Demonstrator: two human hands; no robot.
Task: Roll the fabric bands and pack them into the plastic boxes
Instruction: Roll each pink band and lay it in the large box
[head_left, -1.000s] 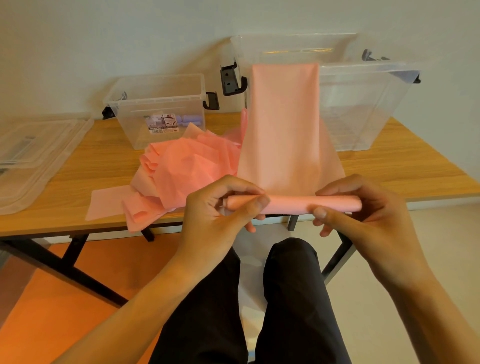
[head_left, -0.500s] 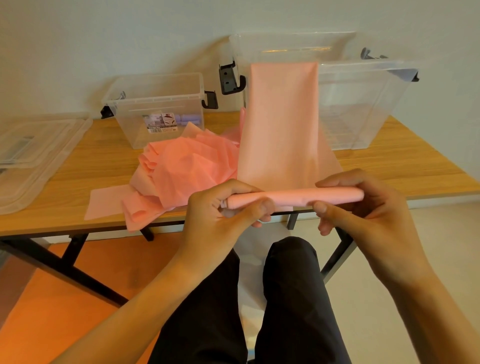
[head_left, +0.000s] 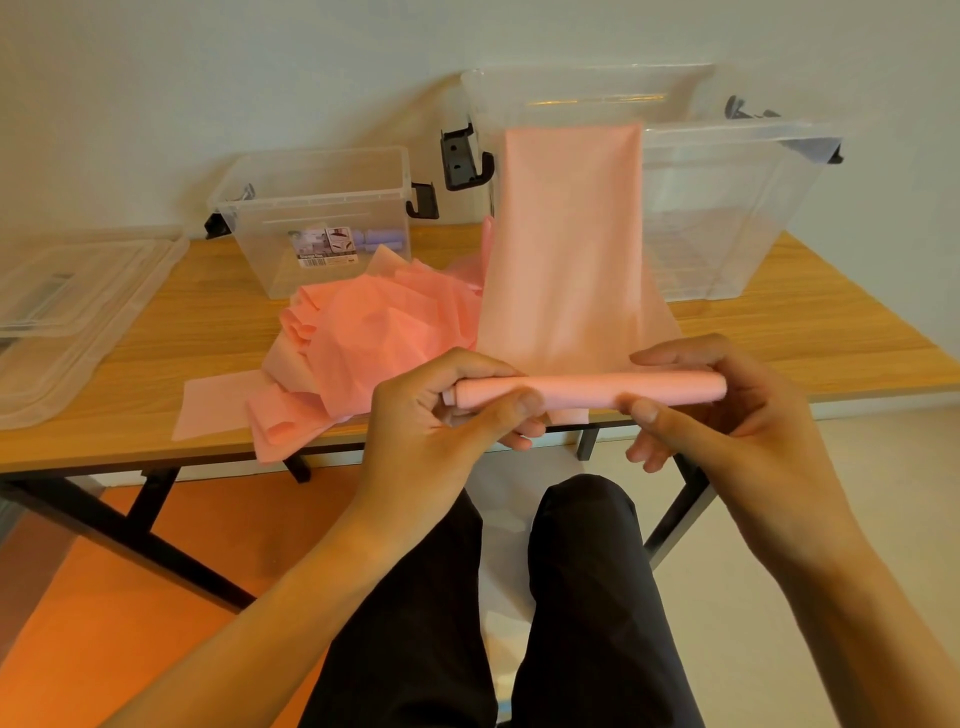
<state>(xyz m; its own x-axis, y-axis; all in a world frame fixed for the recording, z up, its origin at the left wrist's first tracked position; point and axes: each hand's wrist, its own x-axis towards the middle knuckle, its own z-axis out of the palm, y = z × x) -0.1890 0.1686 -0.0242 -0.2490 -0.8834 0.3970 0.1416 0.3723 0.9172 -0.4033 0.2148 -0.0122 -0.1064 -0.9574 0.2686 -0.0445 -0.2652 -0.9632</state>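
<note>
A pink fabric band hangs over the front rim of the large clear plastic box and runs down to a tight roll at the table's front edge. My left hand pinches the roll's left end between thumb and fingers. My right hand pinches its right end the same way. A heap of loose pink bands lies left of the roll. The small clear box behind the heap holds purple rolls.
Clear plastic lids lie stacked on the left end of the wooden table. A wall stands close behind the boxes. My dark-trousered knees are below the table edge, over an orange and beige floor.
The roll has lifted slightly and turned up the hanging band, growing a little thicker. Both hands kept their grip on its ends.
</note>
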